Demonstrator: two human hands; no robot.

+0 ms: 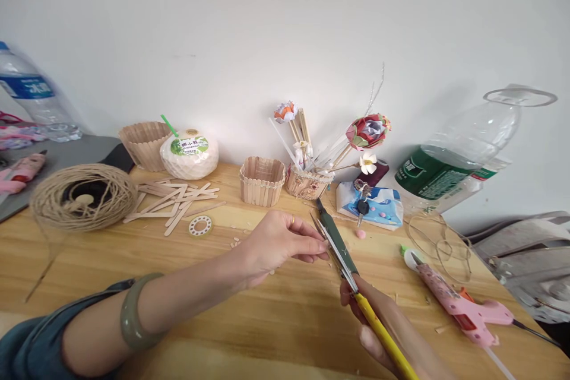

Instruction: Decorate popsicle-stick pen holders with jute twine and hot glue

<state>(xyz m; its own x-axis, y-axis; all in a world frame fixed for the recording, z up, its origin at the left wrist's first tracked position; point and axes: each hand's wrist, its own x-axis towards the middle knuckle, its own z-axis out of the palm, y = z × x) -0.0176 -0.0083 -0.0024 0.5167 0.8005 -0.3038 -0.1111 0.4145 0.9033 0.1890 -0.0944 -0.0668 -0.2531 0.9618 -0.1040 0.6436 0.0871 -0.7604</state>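
Note:
In front of me, my right hand [371, 314] grips scissors [341, 258] with a yellow handle, their metal blades pointing up and to the left. My left hand [285, 243] is closed in a pinch right beside the blades; whatever sits between its fingertips is too small to make out. Behind the blades lies a dark green tool [337, 234] with a black tip, partly covered by the scissors. Small pale wood bits [235, 242] are scattered on the wooden table [249, 332] near my left hand.
Craft sticks [178, 202], a twine roll [84, 196] and a tape roll [200, 225] lie left. Stick baskets [262, 181], a wrapped coconut [189, 154] and paper flowers [369, 130] stand at the back. To the right are a pink glue gun [472, 309] and a large bottle [445, 160].

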